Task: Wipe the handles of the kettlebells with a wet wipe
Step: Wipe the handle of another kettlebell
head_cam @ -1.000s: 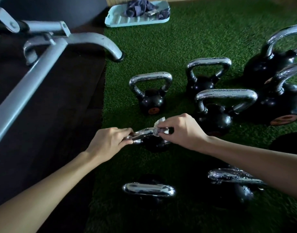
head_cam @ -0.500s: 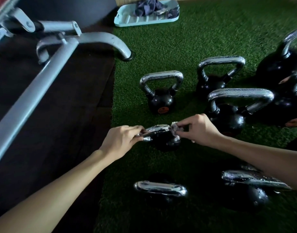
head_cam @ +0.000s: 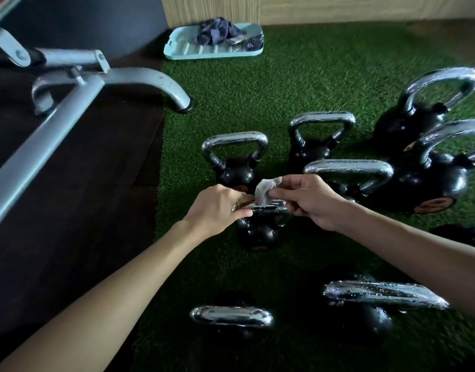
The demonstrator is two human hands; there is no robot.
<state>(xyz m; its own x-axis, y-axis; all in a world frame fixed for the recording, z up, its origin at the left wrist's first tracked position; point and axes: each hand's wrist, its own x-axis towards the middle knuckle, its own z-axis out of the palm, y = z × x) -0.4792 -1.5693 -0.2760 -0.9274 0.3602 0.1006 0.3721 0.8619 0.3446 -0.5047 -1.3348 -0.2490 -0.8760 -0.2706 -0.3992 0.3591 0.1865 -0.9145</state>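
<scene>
On my feed the left hand (head_cam: 217,208) sits just left of centre, its fingers curled round the left end of the chrome handle (head_cam: 270,207) of the small kettlebell (head_cam: 257,234). That bell stands upright on the green turf (head_cam: 311,76) in the middle of the frame. The right hand (head_cam: 308,200), just right of centre, pinches the crumpled wet wipe (head_cam: 265,190) between thumb and fingertips. The wipe's lower part lies against the top bar of that handle and its upper part sticks up above it. Directly behind stands the rear kettlebell (head_cam: 235,173), with more bells to its right and the large kettlebells (head_cam: 432,181) at the right edge. Their handles glint with droplets. The near kettlebell (head_cam: 232,316) is at lower centre, and the right forearm crosses the lower-right kettlebell (head_cam: 378,292). At upper centre a pale teal tray (head_cam: 182,51) holds a bunched dark cloth (head_cam: 217,32). A grey bench frame (head_cam: 69,103) fills the upper left, over the dark mat (head_cam: 83,183).
</scene>
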